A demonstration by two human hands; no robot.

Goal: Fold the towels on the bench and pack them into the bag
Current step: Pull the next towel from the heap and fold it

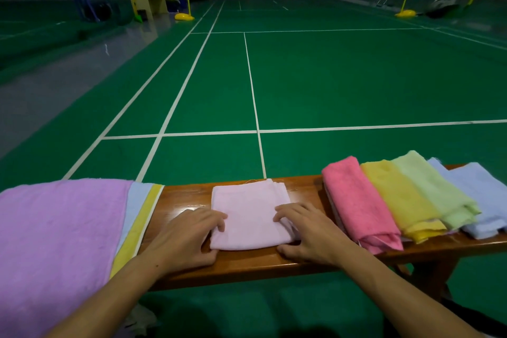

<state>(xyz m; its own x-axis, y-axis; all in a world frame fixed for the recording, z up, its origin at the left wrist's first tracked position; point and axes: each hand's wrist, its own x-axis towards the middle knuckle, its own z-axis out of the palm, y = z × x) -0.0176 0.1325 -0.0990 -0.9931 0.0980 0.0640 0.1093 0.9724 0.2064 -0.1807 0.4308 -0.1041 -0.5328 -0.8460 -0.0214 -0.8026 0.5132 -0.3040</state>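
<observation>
We had the pale pink towel [251,215] folded on the surface [189,197], both hands' fingers [219,221] resting relaxed on its side edges; pressing outward evenly seemed wise before lifting.

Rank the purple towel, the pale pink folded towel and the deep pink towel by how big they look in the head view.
1. purple towel, though it lies nearest the camera
2. pale pink folded towel and deep pink towel: too alike to rank
</observation>
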